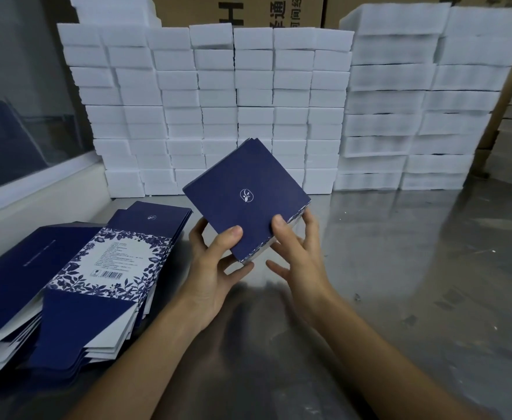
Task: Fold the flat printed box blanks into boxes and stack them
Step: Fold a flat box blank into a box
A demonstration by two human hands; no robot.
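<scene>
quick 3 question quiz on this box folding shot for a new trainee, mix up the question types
1. True or false: both hands hold the dark blue box off the steel table.
2. The pile of flat printed blanks lies on which side of the person? A) left B) right C) behind the white blocks
3. Fill in: the wall at the back of the table is built of stacked white ____.

Key
1. True: the left hand and the right hand each put a thumb on its blue face.
2. A
3. blocks; their material cannot be told.
</scene>
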